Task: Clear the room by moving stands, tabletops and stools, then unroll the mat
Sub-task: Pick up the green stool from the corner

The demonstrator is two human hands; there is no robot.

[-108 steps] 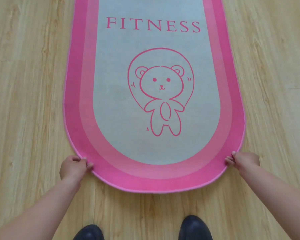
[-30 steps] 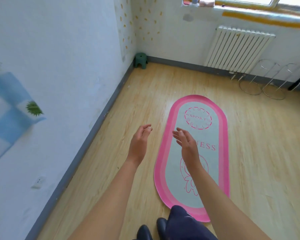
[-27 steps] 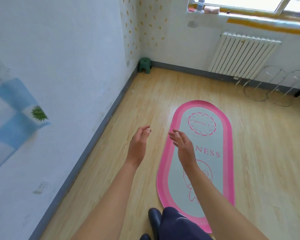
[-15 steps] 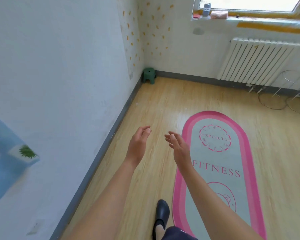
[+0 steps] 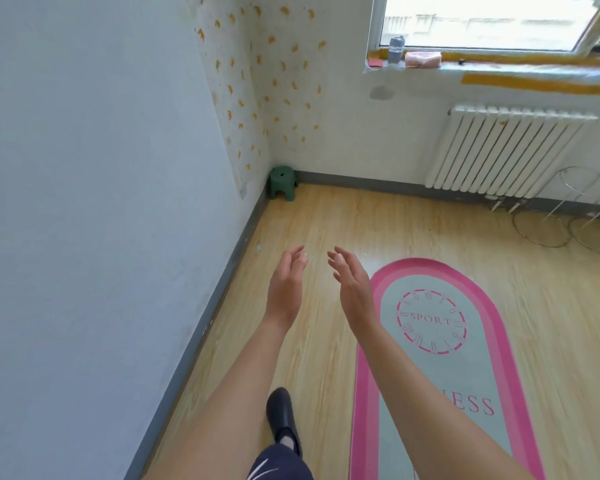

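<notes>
The pink-bordered grey fitness mat (image 5: 465,368) lies unrolled flat on the wood floor at the right, its rounded far end pointing toward the radiator. My left hand (image 5: 286,285) and my right hand (image 5: 352,285) are both raised in front of me, palms facing each other, fingers apart and empty, above bare floor left of the mat. A small green stool (image 5: 283,182) stands in the far corner. Two wire stands (image 5: 568,216) rest against the wall under the radiator at the far right.
A white wall with a grey skirting board (image 5: 201,337) runs close along my left. A white radiator (image 5: 506,154) hangs under the window; a bottle (image 5: 395,49) and a pink cloth (image 5: 423,59) sit on the sill. My dark shoe (image 5: 283,417) is on the floor.
Both hands let go of the mat's near edge and rose empty. I stood up and walked forward along the mat's left side; the view lifted toward the corner and window.
</notes>
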